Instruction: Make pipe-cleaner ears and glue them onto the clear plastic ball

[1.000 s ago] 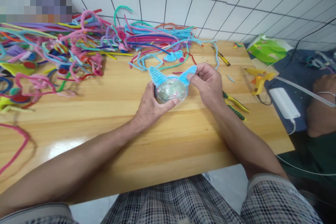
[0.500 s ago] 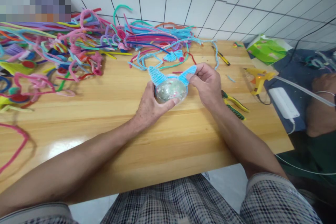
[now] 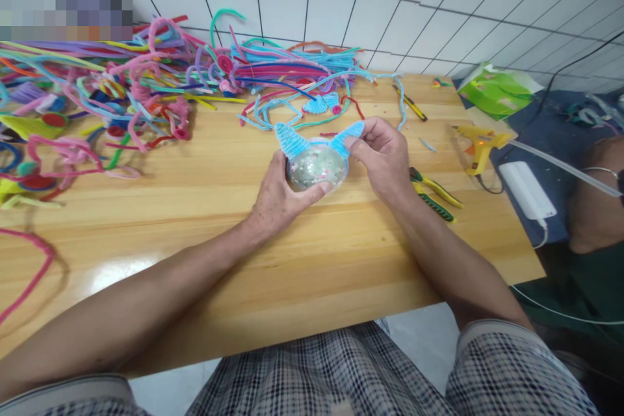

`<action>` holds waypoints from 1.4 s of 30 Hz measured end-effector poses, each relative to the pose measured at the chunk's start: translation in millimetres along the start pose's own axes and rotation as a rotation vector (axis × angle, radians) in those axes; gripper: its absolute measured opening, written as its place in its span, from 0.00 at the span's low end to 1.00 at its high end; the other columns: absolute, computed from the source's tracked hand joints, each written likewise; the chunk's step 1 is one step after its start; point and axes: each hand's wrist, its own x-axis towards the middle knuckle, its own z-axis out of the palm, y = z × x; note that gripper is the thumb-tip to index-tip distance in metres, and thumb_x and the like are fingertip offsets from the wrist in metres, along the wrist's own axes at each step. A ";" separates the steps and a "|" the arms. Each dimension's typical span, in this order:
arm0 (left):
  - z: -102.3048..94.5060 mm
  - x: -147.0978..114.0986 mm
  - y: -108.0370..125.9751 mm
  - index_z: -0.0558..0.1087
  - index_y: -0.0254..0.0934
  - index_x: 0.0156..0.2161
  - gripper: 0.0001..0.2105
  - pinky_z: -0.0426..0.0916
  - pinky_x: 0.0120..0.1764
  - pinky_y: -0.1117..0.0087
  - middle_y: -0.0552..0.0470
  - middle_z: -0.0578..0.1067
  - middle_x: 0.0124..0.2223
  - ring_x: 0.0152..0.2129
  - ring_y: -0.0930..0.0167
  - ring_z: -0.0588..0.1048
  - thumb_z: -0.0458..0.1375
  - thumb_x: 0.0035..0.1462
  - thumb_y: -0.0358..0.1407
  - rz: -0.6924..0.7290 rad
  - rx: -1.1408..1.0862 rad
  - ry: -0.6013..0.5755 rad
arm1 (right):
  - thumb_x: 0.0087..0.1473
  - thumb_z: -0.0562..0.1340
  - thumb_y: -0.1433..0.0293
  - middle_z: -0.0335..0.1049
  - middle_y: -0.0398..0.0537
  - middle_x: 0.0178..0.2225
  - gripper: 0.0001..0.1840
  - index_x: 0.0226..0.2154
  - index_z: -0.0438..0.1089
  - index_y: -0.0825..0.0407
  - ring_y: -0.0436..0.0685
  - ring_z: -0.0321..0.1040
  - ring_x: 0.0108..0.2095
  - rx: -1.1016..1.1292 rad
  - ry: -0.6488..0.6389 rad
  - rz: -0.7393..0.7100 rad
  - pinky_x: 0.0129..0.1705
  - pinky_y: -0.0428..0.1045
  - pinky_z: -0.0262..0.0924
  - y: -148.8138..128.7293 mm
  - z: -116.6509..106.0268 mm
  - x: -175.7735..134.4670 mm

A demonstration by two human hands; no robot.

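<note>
1. Because the clear dome (image 3: 316,169) lies at the centre of my view, between both hands, I take it as the hub of the clock face.
2. At 8 o'clock, I record the left hand (image 3: 277,196) with thumb and fingers spread wide around the dome, the thumb on its near edge. Fingertips underneath are hidden; I cannot tell their purchase. The smooth curve could slip if the thumb lifts.
3. At 3 o'clock, the right hand (image 3: 385,159) has thumb and forefinger pinched on the right blue ear (image 3: 340,143), its other fingers curled. I cannot confirm how firmly that ear is joined; a twist or sideways pull could detach it or set it crooked.
4. At 10 o'clock, the left blue ear (image 3: 291,140) has a left finger close by its base. I judge that a shifted grip could knock it out of line.
5. Near 3 o'clock, well apart, the yellow glue gun (image 3: 480,146) shows an orange light. It may be hot; a careless reach risks a burn.
6. Just past 3 o'clock, the pliers (image 3: 442,192) lie partly behind the right wrist, where a forearm sweep could shove them.
</note>
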 end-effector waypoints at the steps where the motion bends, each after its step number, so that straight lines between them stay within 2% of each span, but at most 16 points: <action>1: 0.3 -0.1 -0.7 0.71 0.42 0.57 0.39 0.76 0.56 0.50 0.44 0.80 0.55 0.52 0.54 0.80 0.78 0.50 0.61 0.006 -0.009 0.003 | 0.59 0.78 0.57 0.70 0.36 0.28 0.16 0.33 0.74 0.46 0.49 0.66 0.29 0.000 0.001 0.000 0.33 0.47 0.64 -0.3 0.2 -0.1; 6: 0.8 -0.3 -1.4 0.71 0.42 0.56 0.39 0.77 0.55 0.49 0.44 0.81 0.55 0.52 0.54 0.81 0.78 0.49 0.62 -0.002 -0.009 0.013 | 0.58 0.79 0.57 0.69 0.36 0.27 0.17 0.31 0.74 0.46 0.49 0.64 0.28 0.013 0.009 -0.005 0.30 0.47 0.61 -2.1 1.7 -0.4; 12: 0.3 0.3 3.4 0.70 0.41 0.57 0.38 0.76 0.58 0.48 0.42 0.80 0.58 0.55 0.53 0.80 0.77 0.50 0.59 -0.014 -0.025 -0.009 | 0.58 0.78 0.56 0.69 0.36 0.27 0.18 0.31 0.74 0.46 0.49 0.64 0.28 0.009 0.000 -0.001 0.31 0.47 0.61 -2.2 2.3 -0.5; 24: -1.2 0.8 9.8 0.70 0.42 0.57 0.38 0.76 0.55 0.50 0.44 0.80 0.55 0.52 0.55 0.80 0.77 0.50 0.58 -0.023 -0.025 -0.016 | 0.57 0.78 0.54 0.70 0.36 0.28 0.19 0.32 0.73 0.46 0.50 0.65 0.30 -0.006 -0.007 0.021 0.33 0.48 0.62 -0.7 0.6 -0.4; 28: -1.1 0.5 6.4 0.71 0.42 0.54 0.37 0.77 0.51 0.51 0.46 0.80 0.51 0.48 0.56 0.80 0.78 0.49 0.60 -0.027 -0.002 -0.006 | 0.55 0.79 0.53 0.72 0.37 0.29 0.19 0.32 0.74 0.45 0.51 0.67 0.32 0.005 -0.046 0.044 0.36 0.49 0.66 -3.4 -0.1 0.1; 34: 0.9 0.1 -0.7 0.71 0.43 0.53 0.35 0.77 0.54 0.51 0.46 0.80 0.52 0.50 0.56 0.80 0.79 0.50 0.58 0.013 -0.005 0.010 | 0.53 0.81 0.50 0.75 0.39 0.32 0.21 0.33 0.78 0.46 0.53 0.69 0.34 -0.045 -0.086 0.066 0.39 0.50 0.67 -5.8 -2.6 1.5; 42: -0.9 0.5 6.0 0.70 0.42 0.52 0.35 0.76 0.50 0.52 0.47 0.78 0.49 0.46 0.57 0.79 0.78 0.49 0.57 -0.006 0.048 -0.007 | 0.50 0.83 0.47 0.76 0.40 0.31 0.23 0.32 0.82 0.46 0.54 0.69 0.33 -0.014 -0.080 0.071 0.36 0.50 0.69 -4.1 -2.5 0.5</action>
